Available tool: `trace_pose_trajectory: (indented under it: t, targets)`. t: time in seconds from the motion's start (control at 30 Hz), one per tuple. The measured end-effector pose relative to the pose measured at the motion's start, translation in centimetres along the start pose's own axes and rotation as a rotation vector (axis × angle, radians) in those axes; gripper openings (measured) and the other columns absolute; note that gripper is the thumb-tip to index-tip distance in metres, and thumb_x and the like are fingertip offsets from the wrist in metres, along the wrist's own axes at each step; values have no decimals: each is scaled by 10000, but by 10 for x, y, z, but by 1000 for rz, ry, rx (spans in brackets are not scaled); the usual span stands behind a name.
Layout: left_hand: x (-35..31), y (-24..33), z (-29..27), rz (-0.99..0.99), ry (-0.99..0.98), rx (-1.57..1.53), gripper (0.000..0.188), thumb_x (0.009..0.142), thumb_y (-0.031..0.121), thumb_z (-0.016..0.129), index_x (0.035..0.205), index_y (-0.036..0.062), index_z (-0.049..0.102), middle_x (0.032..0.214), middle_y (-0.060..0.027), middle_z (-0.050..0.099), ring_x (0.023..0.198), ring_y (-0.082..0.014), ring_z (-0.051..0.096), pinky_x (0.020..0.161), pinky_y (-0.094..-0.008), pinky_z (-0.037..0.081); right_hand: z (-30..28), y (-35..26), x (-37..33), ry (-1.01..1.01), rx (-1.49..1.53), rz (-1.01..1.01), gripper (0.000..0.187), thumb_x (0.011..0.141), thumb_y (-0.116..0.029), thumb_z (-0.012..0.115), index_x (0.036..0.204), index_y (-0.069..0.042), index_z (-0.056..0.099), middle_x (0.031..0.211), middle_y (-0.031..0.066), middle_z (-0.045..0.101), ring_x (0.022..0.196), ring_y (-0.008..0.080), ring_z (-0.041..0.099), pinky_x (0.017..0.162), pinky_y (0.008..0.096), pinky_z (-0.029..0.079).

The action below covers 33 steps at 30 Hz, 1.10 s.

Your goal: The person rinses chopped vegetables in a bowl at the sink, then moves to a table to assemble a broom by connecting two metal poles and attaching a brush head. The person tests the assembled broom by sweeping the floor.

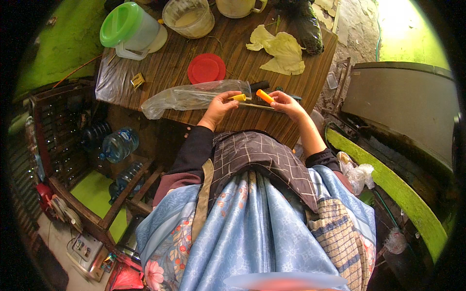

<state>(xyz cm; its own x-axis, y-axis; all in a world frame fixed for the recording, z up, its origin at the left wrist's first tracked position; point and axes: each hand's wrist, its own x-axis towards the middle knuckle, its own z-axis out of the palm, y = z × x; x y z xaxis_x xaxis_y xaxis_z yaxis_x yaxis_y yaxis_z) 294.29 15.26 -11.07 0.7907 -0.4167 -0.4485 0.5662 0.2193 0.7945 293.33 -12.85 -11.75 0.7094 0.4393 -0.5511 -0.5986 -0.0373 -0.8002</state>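
My left hand (219, 107) pinches a small yellow piece (238, 97) at the near edge of the wooden table (165, 68). Just to its right, my right hand (287, 104) holds a short orange stick-like piece (264, 96). A thin pale stick (256, 105) lies between the two hands. A clear plastic bag (191, 96) stretches left of my left hand, touching its fingers. A dark handle-like object (259, 86) lies just beyond the hands.
On the table stand a jug with a green lid (127, 26), a clear tub (189, 18), a red lid (206, 68), pale cabbage leaves (280, 50) and a dark bag (308, 29). Water bottles (116, 145) lie in a wooden rack at left. A green-edged bench (388, 184) runs at right.
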Motion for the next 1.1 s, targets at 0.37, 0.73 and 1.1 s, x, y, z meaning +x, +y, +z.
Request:
trace_pose_trajectory:
  t: [0.37, 0.73, 1.1]
  targets:
    - [1, 2, 8, 65, -46, 87, 256, 779, 51, 661, 1026, 47, 593, 954, -21, 605, 849, -83, 562, 768, -224, 455, 15, -6, 2, 39, -381, -51, 353, 746, -221, 683, 1058, -100, 570, 840, -16, 561, 787, 98, 513, 737, 255, 422]
    - [2, -2, 4, 13, -64, 192, 228, 797, 88, 651, 1007, 17, 595, 947, -41, 624, 831, -82, 578, 751, -229, 478, 28, -15, -7, 106, -234, -157, 362, 800, -243, 660, 1089, -64, 535, 950, 26, 590, 839, 112, 561, 742, 246, 447]
    - [1, 2, 15, -16, -39, -189, 262, 855, 96, 579, 1098, 5, 542, 1014, -67, 601, 840, -116, 569, 743, -248, 471, 49, -46, -10, 100, -346, 142, 393, 917, -409, 441, 1106, -73, 514, 861, 111, 609, 823, 168, 587, 722, 300, 463]
